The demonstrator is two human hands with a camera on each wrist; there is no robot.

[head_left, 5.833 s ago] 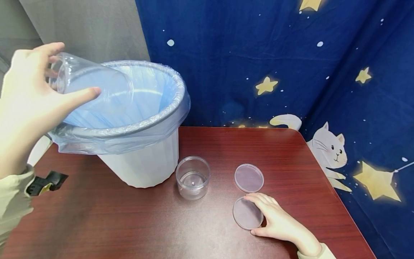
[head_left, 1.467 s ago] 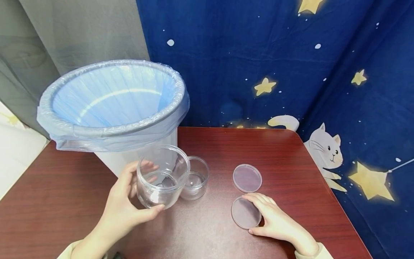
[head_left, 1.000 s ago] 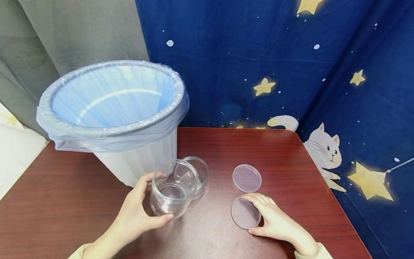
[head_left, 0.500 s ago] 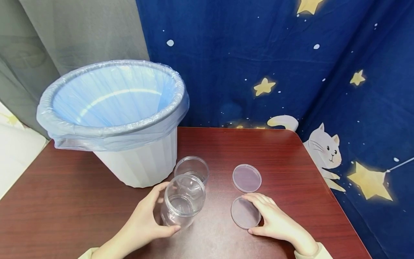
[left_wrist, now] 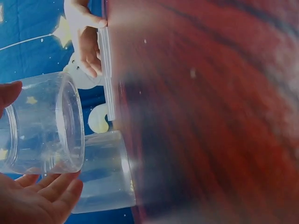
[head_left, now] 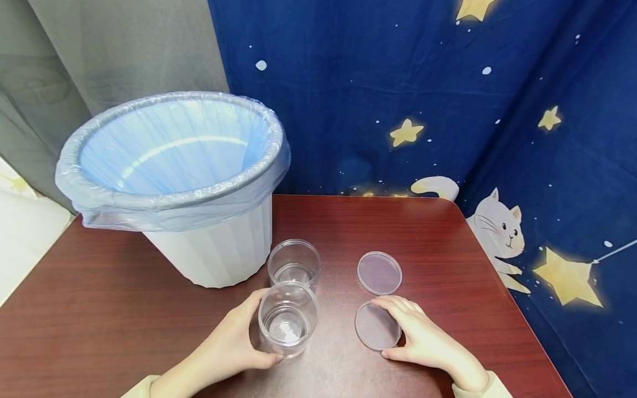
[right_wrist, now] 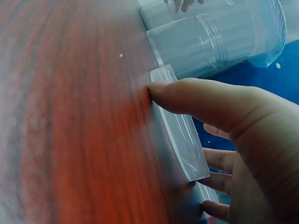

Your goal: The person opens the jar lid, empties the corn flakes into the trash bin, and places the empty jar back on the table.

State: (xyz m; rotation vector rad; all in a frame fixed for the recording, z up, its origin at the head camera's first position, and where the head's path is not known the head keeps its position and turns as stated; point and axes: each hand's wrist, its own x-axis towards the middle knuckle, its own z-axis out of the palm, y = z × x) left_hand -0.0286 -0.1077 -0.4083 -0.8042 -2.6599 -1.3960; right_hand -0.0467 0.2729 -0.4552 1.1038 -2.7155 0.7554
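Observation:
My left hand (head_left: 234, 337) grips a clear plastic jar (head_left: 287, 323) by its side, thumb in front and fingers behind. In the left wrist view that jar (left_wrist: 42, 123) appears upright with its bottom a little off the table. A second clear jar (head_left: 293, 257) stands just behind it, partly hidden by the held one. My right hand (head_left: 423, 337) rests at the table with thumb and fingers round the edge of a round clear lid (head_left: 376, 326). In the right wrist view the thumb lies on the near side of this lid (right_wrist: 182, 133). Another round lid (head_left: 379, 273) lies flat behind it.
A white bin (head_left: 226, 251) lined with a blue bag (head_left: 199, 202) stands on the table's back left, close to the second jar. The dark red wooden table (head_left: 124, 326) ends at the right before a blue star-patterned curtain (head_left: 348, 83). Grey cloth (head_left: 149, 50) hangs at the left.
Earlier my left hand held the jar tilted over the bin. It has since carried the jar right and down, turning it upright before the second jar. My right hand stays at the lid.

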